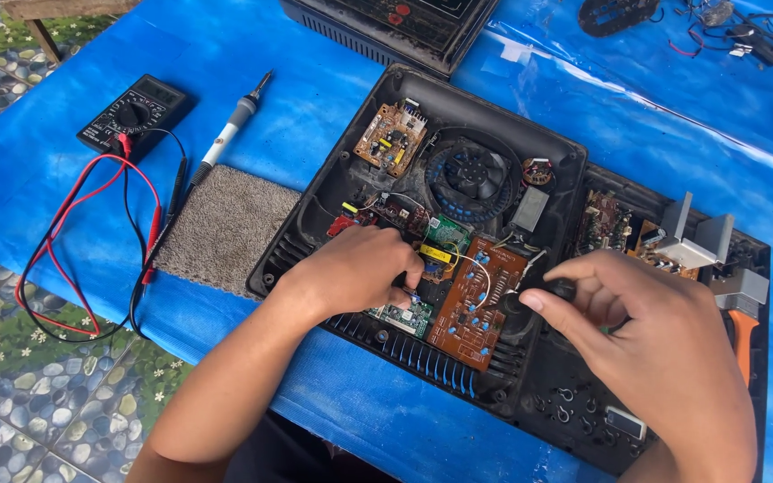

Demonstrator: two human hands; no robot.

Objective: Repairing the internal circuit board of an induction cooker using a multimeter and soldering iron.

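Observation:
An opened black appliance housing (333, 170) lies on the blue-covered table, with a round fan (474, 179) and several circuit boards inside. My left hand (351, 268) rests in the housing with its fingers curled on small parts and wires by the green board (445, 234). My right hand (650, 335) hovers at the housing's right side, thumb and fingers pinched on a small dark part near the brown circuit board (471, 304). What the fingers pinch is too small to name.
A grey carpet scrap (225, 228) lies left of the housing. A black multimeter (131, 114) with red and black leads and a soldering iron (230, 130) sit further left. A second black housing (673, 394) with heat sinks lies at right; another unit (386, 27) at top.

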